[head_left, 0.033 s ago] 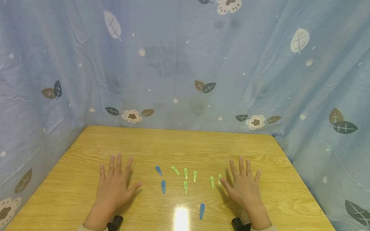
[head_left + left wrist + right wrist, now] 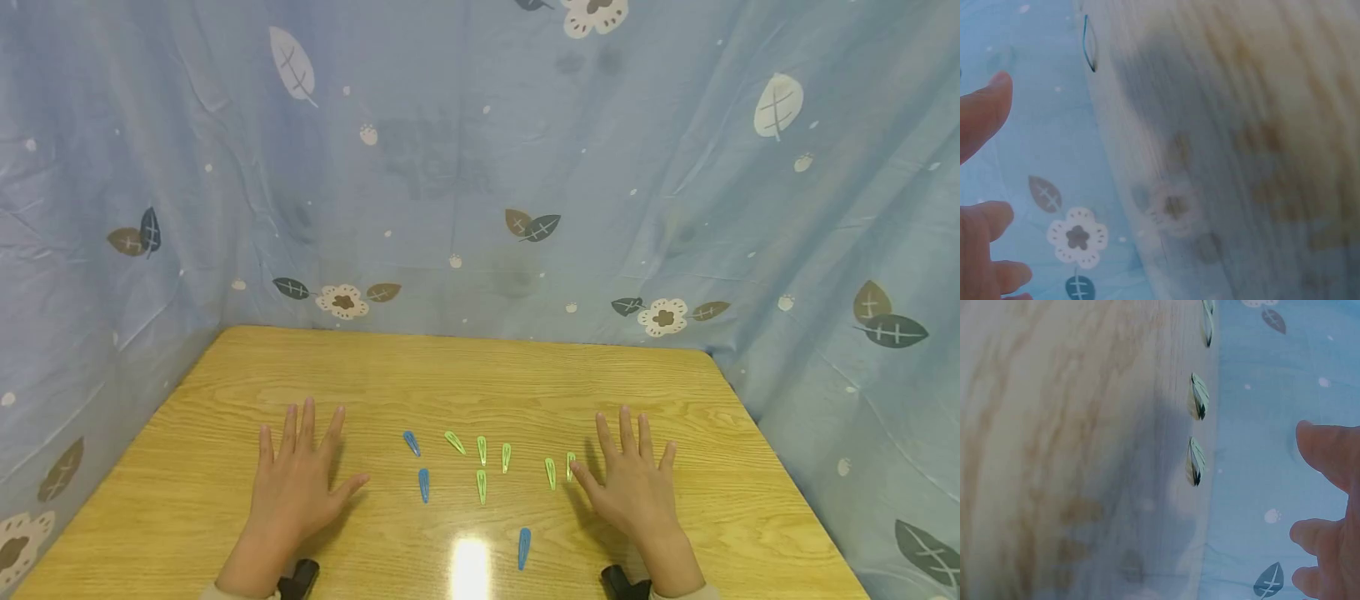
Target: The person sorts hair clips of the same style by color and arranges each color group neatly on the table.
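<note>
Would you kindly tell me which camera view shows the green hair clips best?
The head view: all six green hair clips show, one partly hidden by the right hand. The right wrist view shows three, the topmost cut off; the left wrist view shows none.

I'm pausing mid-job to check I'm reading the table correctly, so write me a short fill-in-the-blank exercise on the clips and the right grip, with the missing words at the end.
1. In the head view, ____ blue clips lie on the wooden table.
2. The green clips number ____.
3. The clip nearest the head view's bottom edge is coloured ____.
4. There, the thumb of the right grip overlaps a ____ clip.

Missing words: three; six; blue; green.
</note>
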A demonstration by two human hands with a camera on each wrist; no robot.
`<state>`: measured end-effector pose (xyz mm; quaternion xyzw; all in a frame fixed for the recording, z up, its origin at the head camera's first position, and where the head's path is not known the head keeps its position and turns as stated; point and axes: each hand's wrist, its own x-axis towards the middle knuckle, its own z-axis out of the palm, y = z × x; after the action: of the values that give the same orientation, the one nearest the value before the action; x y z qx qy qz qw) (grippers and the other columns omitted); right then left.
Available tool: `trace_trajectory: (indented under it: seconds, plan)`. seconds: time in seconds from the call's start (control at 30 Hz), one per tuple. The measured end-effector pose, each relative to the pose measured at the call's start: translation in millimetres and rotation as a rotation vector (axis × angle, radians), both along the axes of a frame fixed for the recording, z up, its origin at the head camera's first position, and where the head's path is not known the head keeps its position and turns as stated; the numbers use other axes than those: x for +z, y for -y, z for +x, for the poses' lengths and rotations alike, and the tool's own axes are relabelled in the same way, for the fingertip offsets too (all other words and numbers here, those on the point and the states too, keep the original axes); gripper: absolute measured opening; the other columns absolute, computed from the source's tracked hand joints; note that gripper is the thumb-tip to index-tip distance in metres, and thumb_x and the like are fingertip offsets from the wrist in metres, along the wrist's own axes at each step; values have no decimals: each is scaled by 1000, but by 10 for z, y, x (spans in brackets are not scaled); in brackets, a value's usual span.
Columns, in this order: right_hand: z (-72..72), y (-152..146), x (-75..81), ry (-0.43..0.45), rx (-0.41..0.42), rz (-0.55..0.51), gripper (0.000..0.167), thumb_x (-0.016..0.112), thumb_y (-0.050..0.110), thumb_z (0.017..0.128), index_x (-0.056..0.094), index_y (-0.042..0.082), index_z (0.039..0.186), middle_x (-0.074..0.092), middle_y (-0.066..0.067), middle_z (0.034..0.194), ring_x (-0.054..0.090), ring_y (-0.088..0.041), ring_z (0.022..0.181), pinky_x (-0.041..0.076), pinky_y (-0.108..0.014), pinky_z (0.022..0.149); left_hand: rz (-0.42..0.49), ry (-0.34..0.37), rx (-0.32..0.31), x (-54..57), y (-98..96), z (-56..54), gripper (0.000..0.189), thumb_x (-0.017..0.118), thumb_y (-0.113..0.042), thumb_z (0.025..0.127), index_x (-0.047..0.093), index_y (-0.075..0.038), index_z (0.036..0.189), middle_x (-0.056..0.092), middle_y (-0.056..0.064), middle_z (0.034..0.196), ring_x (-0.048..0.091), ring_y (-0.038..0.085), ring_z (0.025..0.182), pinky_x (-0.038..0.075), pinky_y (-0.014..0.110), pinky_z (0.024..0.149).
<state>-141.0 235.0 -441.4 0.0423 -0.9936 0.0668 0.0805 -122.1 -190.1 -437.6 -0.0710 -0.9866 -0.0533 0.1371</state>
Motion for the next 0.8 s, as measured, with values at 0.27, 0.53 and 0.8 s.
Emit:
trace_trajectory:
  seconds: [0.27,0.53,0.8]
  plan:
    - [3,-10,-55,-4,34,-27,81,47,62,89,26,13,150,11,-23,156,6,-45,143,4,-74,103,5,-5,-28,-5,-12,-5,92,63,-62,79,29,-13,149,17,30,152,14,47,141,3,66,110]
    - [-4,0,-16,-110,108,-76,74,64,41,88,36,1,144,35,-29,145,43,-49,125,39,-64,94,-23,-12,-85,-1,-81,-35,90,70,-53,78,32,-9,147,35,30,144,45,46,125,33,65,99]
    - [27,20,-2,-66,132,-282,59,66,26,89,45,-4,135,54,-26,127,57,-42,110,50,-54,84,46,-145,-207,-23,-208,-40,71,77,-31,78,47,-3,137,61,26,119,66,38,95,53,50,79]
